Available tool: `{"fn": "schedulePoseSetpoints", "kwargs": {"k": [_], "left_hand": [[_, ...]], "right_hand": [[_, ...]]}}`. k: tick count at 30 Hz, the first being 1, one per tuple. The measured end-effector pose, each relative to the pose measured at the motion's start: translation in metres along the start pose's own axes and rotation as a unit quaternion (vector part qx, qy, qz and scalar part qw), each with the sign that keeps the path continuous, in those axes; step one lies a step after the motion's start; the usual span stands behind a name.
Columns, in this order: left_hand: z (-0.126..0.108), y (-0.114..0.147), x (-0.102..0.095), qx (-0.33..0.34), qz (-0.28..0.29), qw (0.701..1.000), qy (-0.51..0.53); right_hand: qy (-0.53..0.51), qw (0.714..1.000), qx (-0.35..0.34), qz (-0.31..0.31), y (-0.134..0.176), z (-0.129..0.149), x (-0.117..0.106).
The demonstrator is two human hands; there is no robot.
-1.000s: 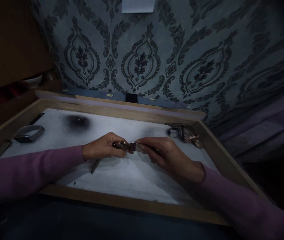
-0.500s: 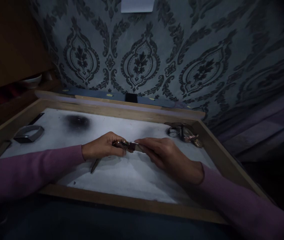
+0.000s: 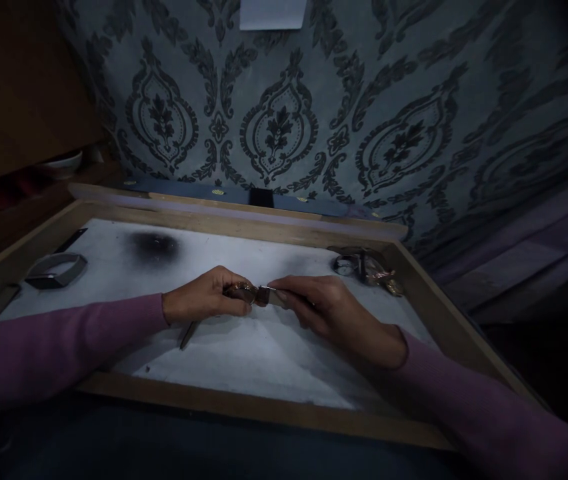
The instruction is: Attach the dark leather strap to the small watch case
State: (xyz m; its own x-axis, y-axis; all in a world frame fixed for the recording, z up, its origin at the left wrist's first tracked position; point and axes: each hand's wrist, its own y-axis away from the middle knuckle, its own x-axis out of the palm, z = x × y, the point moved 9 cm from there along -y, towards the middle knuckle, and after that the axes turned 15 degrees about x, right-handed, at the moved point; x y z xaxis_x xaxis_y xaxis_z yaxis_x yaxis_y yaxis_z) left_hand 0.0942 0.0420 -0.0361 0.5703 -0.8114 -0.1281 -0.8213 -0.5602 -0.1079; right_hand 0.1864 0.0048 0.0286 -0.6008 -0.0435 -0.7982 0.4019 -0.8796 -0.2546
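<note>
Fingers curled, my left hand (image 3: 209, 293) holds a wristwatch (image 3: 241, 291) with a shiny gold-toned case. Part of the watch is hidden behind the fingers. My right hand (image 3: 331, 310) pinches a thin, flat, shiny metal piece (image 3: 273, 295), whose kind I cannot make out. Its tip meets the dark end of the watch, where a strap would join. A narrow dark strip (image 3: 189, 333) shows below my left hand; whether it is part of the watch I cannot tell.
A wooden-rimmed tray (image 3: 244, 400) with a white lining lies under both hands. Several watches (image 3: 367, 267) are bunched at its right back corner. A watch with a band (image 3: 57, 272) stands at the left. Patterned wallpaper (image 3: 279, 120) rises behind.
The metal piece in my right hand has tilted slightly at the watch's end. Both hands keep nearly the same place, and the whole view has shifted a little.
</note>
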Motion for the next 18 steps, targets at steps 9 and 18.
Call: {"fn": "schedulePoseSetpoints", "kwargs": {"k": [9,18], "left_hand": [[-0.0019,-0.0001,0.0003,-0.007,-0.002,1.000,-0.012],[-0.0006,0.0001,-0.0003,-0.002,0.000,1.000,-0.020]], "right_hand": [[-0.027,0.999,0.041,0.021,-0.0026,-0.0085,0.0017],[-0.005,1.000,0.012,0.020,-0.0001,-0.0058,0.0039]]}}
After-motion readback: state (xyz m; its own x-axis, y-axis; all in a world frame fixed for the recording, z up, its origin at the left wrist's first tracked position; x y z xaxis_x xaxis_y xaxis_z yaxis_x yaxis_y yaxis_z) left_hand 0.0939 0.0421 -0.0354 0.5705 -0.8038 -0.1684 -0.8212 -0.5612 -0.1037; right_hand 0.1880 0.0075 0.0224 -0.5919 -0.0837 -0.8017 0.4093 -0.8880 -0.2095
